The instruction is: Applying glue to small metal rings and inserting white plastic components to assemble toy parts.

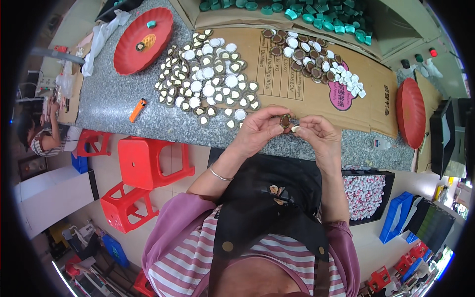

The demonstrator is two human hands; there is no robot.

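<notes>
Above the counter's near edge, my left hand (260, 129) pinches a small brown oval disc (285, 121) with a dark scalloped rim. Close beside it, my right hand (320, 137) has thumb and fingers closed on a small cream-white piece (296, 128). Left of my hands spreads a heap of dark-rimmed discs (203, 74), many bearing a cream piece and some showing white round faces. Beyond my hands, brown and white discs (302, 54) lie on a flattened cardboard sheet (247, 64). Small white pieces (349, 81) are piled next to them.
Red scalloped plates stand at left (121, 52) and right (411, 114). An orange lighter (138, 110) lies on the granite counter (106, 109). Green cups (316, 20) fill the shelf behind. Red stools (141, 163) stand at left. Another person (47, 141) sits far left.
</notes>
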